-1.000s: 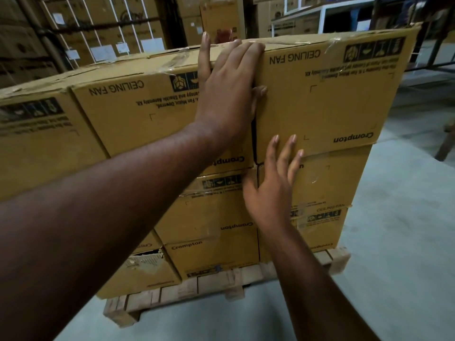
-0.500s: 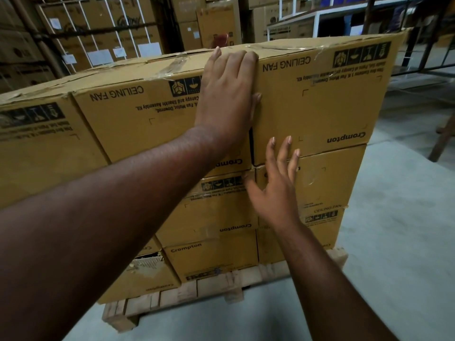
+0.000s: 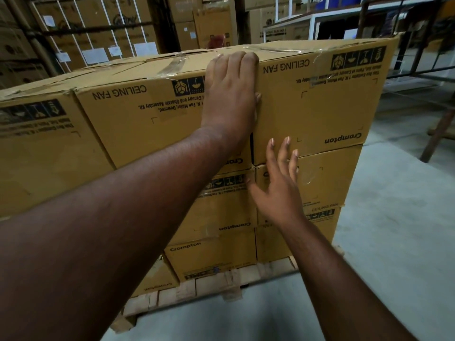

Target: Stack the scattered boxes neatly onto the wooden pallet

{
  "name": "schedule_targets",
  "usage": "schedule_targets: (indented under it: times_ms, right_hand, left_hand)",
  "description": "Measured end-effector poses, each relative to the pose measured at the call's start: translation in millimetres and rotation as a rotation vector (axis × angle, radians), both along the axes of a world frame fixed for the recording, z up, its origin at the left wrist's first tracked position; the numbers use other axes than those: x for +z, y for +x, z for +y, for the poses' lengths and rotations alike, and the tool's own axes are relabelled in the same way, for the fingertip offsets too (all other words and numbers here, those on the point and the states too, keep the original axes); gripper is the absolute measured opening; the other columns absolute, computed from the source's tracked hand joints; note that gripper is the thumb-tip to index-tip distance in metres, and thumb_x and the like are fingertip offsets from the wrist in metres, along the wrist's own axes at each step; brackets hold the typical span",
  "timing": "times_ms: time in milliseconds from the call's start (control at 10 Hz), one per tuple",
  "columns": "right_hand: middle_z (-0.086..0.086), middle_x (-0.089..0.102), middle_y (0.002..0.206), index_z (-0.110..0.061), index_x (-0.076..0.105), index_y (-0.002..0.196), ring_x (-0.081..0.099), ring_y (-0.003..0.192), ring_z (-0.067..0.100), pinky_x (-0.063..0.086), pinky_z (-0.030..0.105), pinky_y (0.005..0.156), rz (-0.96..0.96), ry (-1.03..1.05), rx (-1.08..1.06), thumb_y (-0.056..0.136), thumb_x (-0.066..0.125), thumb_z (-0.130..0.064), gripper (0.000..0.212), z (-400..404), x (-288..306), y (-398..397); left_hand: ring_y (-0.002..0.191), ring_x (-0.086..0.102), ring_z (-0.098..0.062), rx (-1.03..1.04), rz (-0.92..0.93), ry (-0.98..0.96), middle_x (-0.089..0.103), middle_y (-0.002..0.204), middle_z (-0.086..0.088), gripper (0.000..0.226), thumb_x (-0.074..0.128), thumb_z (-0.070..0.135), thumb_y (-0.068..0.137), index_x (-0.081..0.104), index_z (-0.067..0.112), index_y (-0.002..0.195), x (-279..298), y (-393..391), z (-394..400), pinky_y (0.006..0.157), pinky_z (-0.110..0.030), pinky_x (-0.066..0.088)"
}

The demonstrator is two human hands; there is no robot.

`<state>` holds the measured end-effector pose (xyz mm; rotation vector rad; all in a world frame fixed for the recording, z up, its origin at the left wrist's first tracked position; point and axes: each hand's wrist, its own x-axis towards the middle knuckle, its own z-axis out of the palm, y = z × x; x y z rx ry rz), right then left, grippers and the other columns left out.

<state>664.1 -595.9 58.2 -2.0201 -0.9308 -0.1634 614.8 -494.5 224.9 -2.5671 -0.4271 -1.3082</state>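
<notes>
Now the left hand lay flat and spread across the seam between two top-row boxes, its grip released, nothing clenched; the fingertips curled just over the upper front edge, the palm pressed on the face of the middle top box, the thumb touching the right top box; the left forearm ran long and straight up from the lower left corner of the view. Lower down, the right hand was open too, fingers fanned and pointing upward, holding nothing; its fingertips reached the bottom edge of the right top box, the palm sat against the box beneath, thumb stretched left toward the vertical gap between stacks; whether the palm pressed firmly could not be told. The boxes stood stacked in rows on the wooden pallet, printed "CEILING FAN" and "Crompton", several upside down; a third top box sat at the far left, touching the middle one; the right top box overhung the one below slightly at its right end. A strip of pallet planks showed bare in front of the bottom row; open grey concrete floor spread to the right and front; more cartons and metal racking stood behind.
</notes>
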Motion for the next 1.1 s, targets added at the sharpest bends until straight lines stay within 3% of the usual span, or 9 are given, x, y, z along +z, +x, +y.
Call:
schedule_targets:
  times_ms: [200,300,400,500,600,700,800,1000,1100]
  right_hand:
    - [-0.012,-0.028,0.170,-0.037,-0.008,0.166,-0.023,0.158,0.020,-0.001,0.048,0.130,-0.054,0.042,-0.015,0.099,0.064,-0.031,0.098,-6,-6,-2]
    - [-0.004,0.007,0.176,-0.024,0.021,0.167,0.002,0.162,0.020,0.022,0.052,0.129,-0.119,0.173,-0.046,0.098,0.061,-0.015,0.080,-8,-11,-22]
    - [0.001,0.051,0.158,-0.019,0.055,0.151,0.049,0.145,0.019,0.045,0.041,0.115,-0.137,0.282,0.021,0.100,0.058,-0.013,0.051,-4,4,-43]
    - [0.001,0.070,0.135,-0.015,0.074,0.127,0.066,0.122,0.018,0.052,0.029,0.098,-0.256,0.341,0.033,0.097,0.055,-0.014,0.035,5,32,-59]
    - [-0.002,0.074,0.120,-0.014,0.075,0.120,0.068,0.107,0.011,0.053,0.024,0.090,-0.294,0.355,0.074,0.096,0.056,-0.015,0.030,7,51,-72]
    - [-0.002,0.073,0.116,-0.019,0.072,0.125,0.066,0.101,0.008,0.054,0.026,0.086,-0.116,0.197,0.097,0.098,0.059,-0.016,0.031,8,85,-86]
    - [0.000,0.072,0.123,-0.019,0.070,0.131,0.067,0.107,0.017,0.054,0.030,0.086,-0.057,-0.025,0.194,0.099,0.061,-0.018,0.033,7,146,-95]
    - [-0.002,0.063,0.141,-0.024,0.061,0.141,0.058,0.127,0.020,0.052,0.038,0.101,0.020,-0.369,0.345,0.101,0.059,-0.028,0.040,9,344,-141]
    - [0.000,0.062,0.145,-0.025,0.058,0.145,0.056,0.132,0.023,0.051,0.041,0.105,-0.148,-0.472,0.394,0.101,0.059,-0.026,0.043,-2,446,-174]
  left_hand:
    - [0.158,0.011,-0.029,0.006,0.124,0.060,0.020,0.169,-0.013,0.082,0.060,0.038,0.096,0.020,0.010,0.162,-9,-12,1,0.127,-0.042,-0.008]
    - [0.159,-0.007,-0.031,-0.029,0.152,-0.002,-0.003,0.173,-0.015,0.091,0.058,0.042,0.096,0.008,0.010,0.165,-42,-38,-8,0.128,-0.045,-0.009]
    - [0.160,0.001,-0.028,-0.074,0.177,-0.181,0.008,0.173,-0.012,0.078,0.058,0.034,0.097,0.022,0.011,0.163,-88,-77,-14,0.129,-0.048,0.004]
    - [0.149,0.034,-0.026,-0.091,0.146,-0.347,0.042,0.160,-0.008,0.057,0.061,0.020,0.096,0.047,0.013,0.151,-106,-117,2,0.121,-0.046,0.029]
    - [0.126,0.053,-0.022,-0.101,0.151,-0.419,0.063,0.136,-0.004,0.040,0.061,0.015,0.095,0.060,0.014,0.135,-95,-145,20,0.103,-0.037,0.044]
    - [0.115,0.056,-0.018,-0.001,0.226,-0.489,0.067,0.123,0.000,0.032,0.059,0.019,0.097,0.063,0.017,0.128,-59,-172,31,0.093,-0.033,0.047]
    - [0.120,0.056,-0.020,0.074,0.317,-0.582,0.067,0.127,-0.001,0.033,0.058,0.020,0.098,0.062,0.017,0.130,-7,-198,37,0.097,-0.036,0.048]
    - [0.128,0.055,-0.024,0.249,0.394,-0.775,0.063,0.137,-0.004,0.041,0.057,0.023,0.097,0.057,0.021,0.138,166,-282,26,0.097,-0.038,0.050]
    - [0.124,0.059,-0.029,0.337,0.411,-0.853,0.064,0.135,-0.007,0.043,0.057,0.024,0.096,0.055,0.022,0.139,263,-318,17,0.094,-0.043,0.054]
